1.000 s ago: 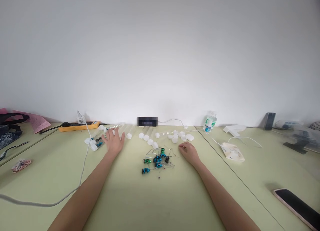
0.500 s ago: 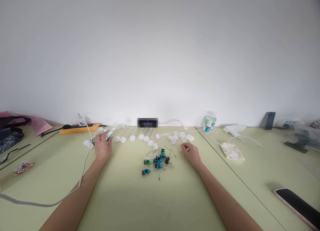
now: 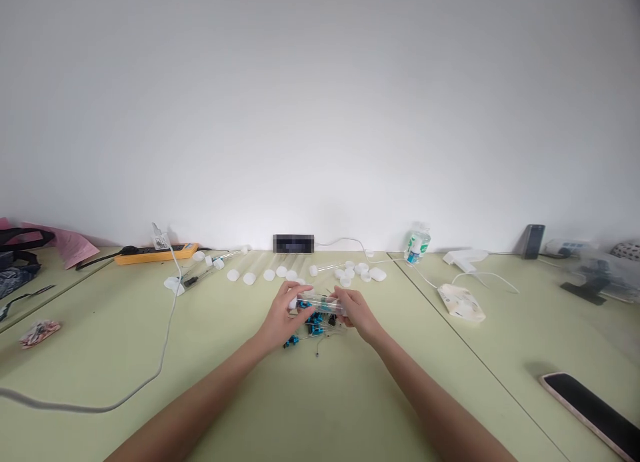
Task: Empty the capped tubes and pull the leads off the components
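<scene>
A clear plastic tube (image 3: 324, 305) with a white end lies level between my two hands, above the pile. My left hand (image 3: 283, 319) is closed on its left, white-capped end. At the other end, my right hand (image 3: 357, 313) grips the tube with thumb and fingers. Below them is a pile of small blue and black metal parts with thin bent wires (image 3: 315, 327), partly hidden by the tube and hands. Several empty clear tubes (image 3: 256, 262) with white ends lie behind, and loose white caps (image 3: 349, 273) are grouped to the right of those.
A yellow power strip (image 3: 157, 253) and a white cable (image 3: 165, 342) are on the left. Farther left lies a crumpled wrapper (image 3: 40, 333). A clear bottle (image 3: 418, 244) stands by the wall, a packet (image 3: 461, 303) is right of it, and a phone (image 3: 590, 409) lies front right.
My left hand has come from the back left to the middle with a clear tube. My right hand has moved left and now holds the tube's other end.
</scene>
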`<state>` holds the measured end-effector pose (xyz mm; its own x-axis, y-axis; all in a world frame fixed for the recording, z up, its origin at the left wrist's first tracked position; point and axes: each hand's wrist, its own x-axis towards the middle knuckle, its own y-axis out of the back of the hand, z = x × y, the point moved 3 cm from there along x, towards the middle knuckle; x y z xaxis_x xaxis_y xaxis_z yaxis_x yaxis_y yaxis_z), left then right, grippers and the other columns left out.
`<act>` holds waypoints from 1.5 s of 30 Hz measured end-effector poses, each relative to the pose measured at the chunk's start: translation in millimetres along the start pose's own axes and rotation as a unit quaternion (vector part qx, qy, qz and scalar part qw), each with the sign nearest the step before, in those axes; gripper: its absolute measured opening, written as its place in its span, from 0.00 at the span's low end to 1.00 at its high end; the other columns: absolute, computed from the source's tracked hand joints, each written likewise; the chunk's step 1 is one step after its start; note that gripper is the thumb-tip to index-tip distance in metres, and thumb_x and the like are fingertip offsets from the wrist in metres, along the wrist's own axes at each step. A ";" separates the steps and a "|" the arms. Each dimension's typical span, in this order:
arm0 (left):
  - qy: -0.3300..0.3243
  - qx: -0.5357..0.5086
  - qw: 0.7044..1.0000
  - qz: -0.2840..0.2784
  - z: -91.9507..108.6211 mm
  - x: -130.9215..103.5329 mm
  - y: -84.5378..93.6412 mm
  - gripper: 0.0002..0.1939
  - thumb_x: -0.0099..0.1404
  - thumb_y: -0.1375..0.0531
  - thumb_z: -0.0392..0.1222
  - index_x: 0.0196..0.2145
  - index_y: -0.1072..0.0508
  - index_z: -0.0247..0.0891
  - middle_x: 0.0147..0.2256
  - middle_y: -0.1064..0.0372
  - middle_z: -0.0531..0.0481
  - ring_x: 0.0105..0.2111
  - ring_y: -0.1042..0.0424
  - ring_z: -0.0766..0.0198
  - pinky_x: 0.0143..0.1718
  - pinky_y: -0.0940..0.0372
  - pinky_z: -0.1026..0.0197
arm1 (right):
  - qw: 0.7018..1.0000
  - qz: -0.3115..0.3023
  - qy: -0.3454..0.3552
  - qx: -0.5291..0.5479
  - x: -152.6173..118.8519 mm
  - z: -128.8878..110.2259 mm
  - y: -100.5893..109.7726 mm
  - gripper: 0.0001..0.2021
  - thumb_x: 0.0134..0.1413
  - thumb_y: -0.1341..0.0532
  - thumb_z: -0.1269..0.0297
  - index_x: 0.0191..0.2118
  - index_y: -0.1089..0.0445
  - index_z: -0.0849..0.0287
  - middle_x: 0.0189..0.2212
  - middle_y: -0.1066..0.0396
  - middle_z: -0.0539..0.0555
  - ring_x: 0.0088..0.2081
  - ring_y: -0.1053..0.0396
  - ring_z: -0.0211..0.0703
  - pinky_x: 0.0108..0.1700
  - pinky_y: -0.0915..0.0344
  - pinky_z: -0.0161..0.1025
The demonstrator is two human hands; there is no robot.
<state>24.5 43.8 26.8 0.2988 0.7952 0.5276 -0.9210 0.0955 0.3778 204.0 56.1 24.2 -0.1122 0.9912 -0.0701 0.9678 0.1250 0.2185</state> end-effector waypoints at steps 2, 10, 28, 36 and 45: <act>-0.003 0.005 1.000 -0.026 1.1 -1.7 1.3 0.17 0.63 0.49 0.47 0.49 0.39 0.43 0.43 0.42 0.44 0.36 0.37 0.62 0.31 0.36 0.61 | 0.999 0.009 -0.038 0.013 2.5 4.6 2.3 0.19 0.51 0.51 0.51 0.29 0.35 0.63 0.10 0.46 0.46 0.12 0.55 0.29 0.15 0.62 0.28; 0.030 0.070 0.997 -0.018 -8.6 -1.4 4.7 0.14 0.65 0.56 0.49 0.36 0.37 0.39 0.26 0.40 0.52 0.25 0.40 0.64 0.28 0.43 0.62 | 0.995 0.074 0.064 -0.037 -1.6 -3.5 2.2 0.15 0.53 0.52 0.54 0.32 0.36 0.58 0.13 0.46 0.46 0.16 0.46 0.34 0.16 0.53 0.29; 0.100 0.043 0.994 0.031 -18.7 4.8 19.6 0.19 0.63 0.55 0.49 0.20 0.39 0.38 0.14 0.48 0.58 0.17 0.47 0.68 0.22 0.48 0.66 | 0.972 -0.229 0.047 0.018 -19.0 -10.9 -16.5 0.18 0.50 0.44 0.51 0.43 0.34 0.56 0.27 0.30 0.51 0.15 0.49 0.28 0.18 0.47 0.30; 0.113 0.070 0.984 0.122 -35.3 8.6 49.8 0.17 0.60 0.52 0.48 0.20 0.35 0.37 0.15 0.53 0.58 0.17 0.52 0.70 0.19 0.55 0.67 | 0.984 -0.167 0.055 -0.025 -7.8 0.6 1.4 0.18 0.52 0.47 0.51 0.31 0.30 0.61 0.30 0.29 0.53 0.15 0.48 0.27 0.17 0.49 0.29; 0.097 0.095 0.963 0.233 -48.1 7.7 78.1 0.15 0.58 0.50 0.46 0.19 0.35 0.36 0.19 0.41 0.55 0.21 0.44 0.68 0.23 0.50 0.67 | 0.981 -0.165 0.061 -0.080 -6.2 -1.3 4.7 0.16 0.51 0.45 0.54 0.26 0.29 0.62 0.18 0.38 0.48 0.17 0.48 0.29 0.19 0.50 0.29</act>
<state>-57.2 86.1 23.8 -0.2055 0.8236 0.5287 -0.8759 -0.3957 0.2759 208.9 50.6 27.0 -0.4487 0.8924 -0.0475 0.8278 0.4350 0.3543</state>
